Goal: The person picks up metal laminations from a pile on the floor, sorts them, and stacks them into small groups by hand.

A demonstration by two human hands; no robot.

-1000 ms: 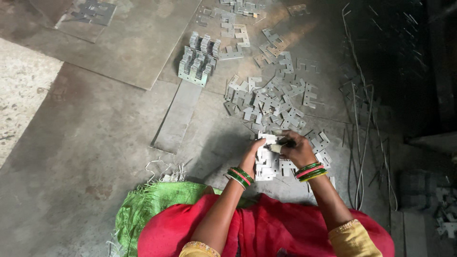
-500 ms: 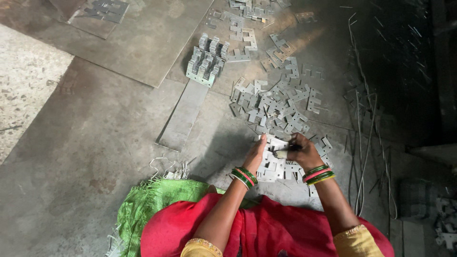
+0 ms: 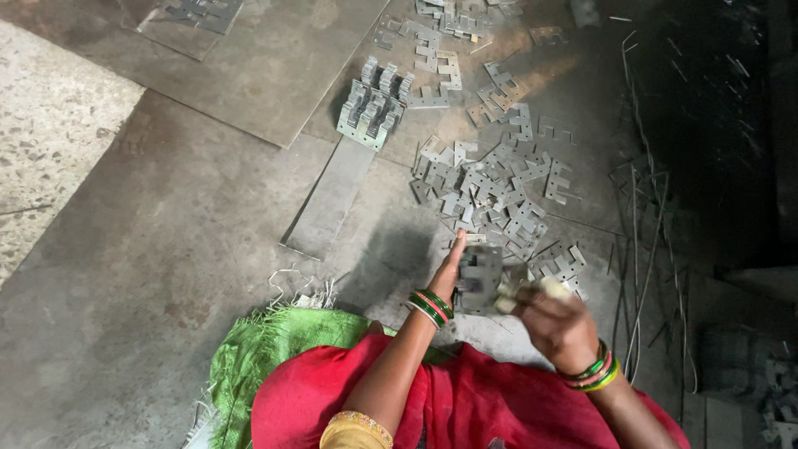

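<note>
Head view: left hand is gripping a stack of plates above the floor, fingers clamped on it. Right hand, earlier on the stack, is now pulling back, blurred; can't tell its fingers. Loose pile lies beyond.

No packages, labels, signs or screens anywhere in view, whether near the fingers or farther off.

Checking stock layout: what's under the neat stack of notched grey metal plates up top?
The stack of notched grey metal plates sits on the far end of a long flat grey metal strip, which lies on the concrete floor. Whatever is directly beneath the stack is covered.
</note>
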